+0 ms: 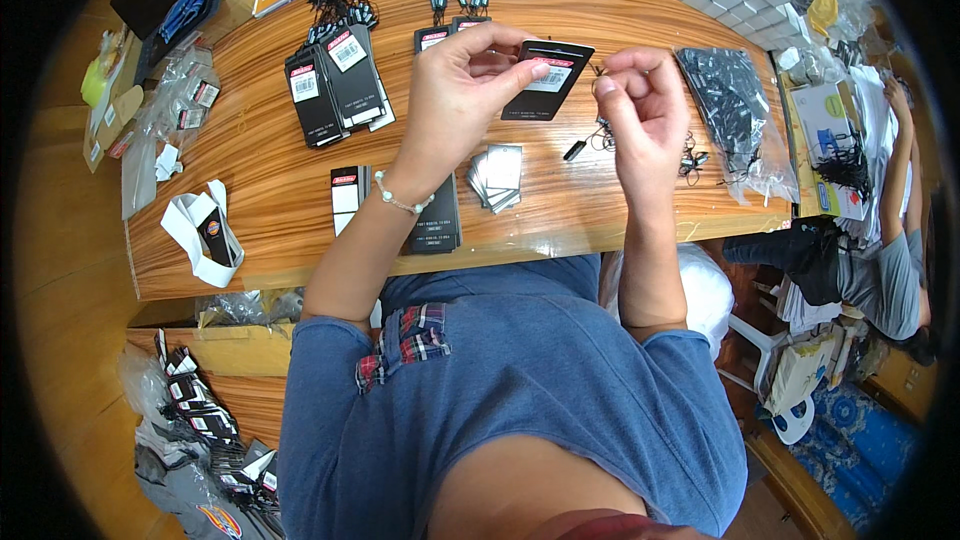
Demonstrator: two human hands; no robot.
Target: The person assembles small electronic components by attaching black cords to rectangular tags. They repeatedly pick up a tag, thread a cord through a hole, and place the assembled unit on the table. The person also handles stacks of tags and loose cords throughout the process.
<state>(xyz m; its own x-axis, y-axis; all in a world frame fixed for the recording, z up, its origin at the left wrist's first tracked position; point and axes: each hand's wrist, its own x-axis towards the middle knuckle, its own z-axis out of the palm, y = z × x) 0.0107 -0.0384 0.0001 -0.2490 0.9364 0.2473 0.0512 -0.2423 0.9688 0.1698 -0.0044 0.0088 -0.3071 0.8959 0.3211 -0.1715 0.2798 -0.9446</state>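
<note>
Raised over the table, my left hand is closed on a black hang tag with a red-and-white top and a white barcode sticker; its thumb presses on the sticker. Just right of the tag, my right hand is closed in a pinch, and a thin black tag string shows at its fingertips. Below, a small black plastic seal appears beside loose strings; whether it hangs from the pinched string I cannot tell. A stack of black tags lies partly behind my left forearm, next to small fanned cards.
Strung tags lie in piles at the back left, with more strung tags at the back. On the right rests a plastic bag of black strings. A white ribbon roll sits left. Another person's arm shows far right.
</note>
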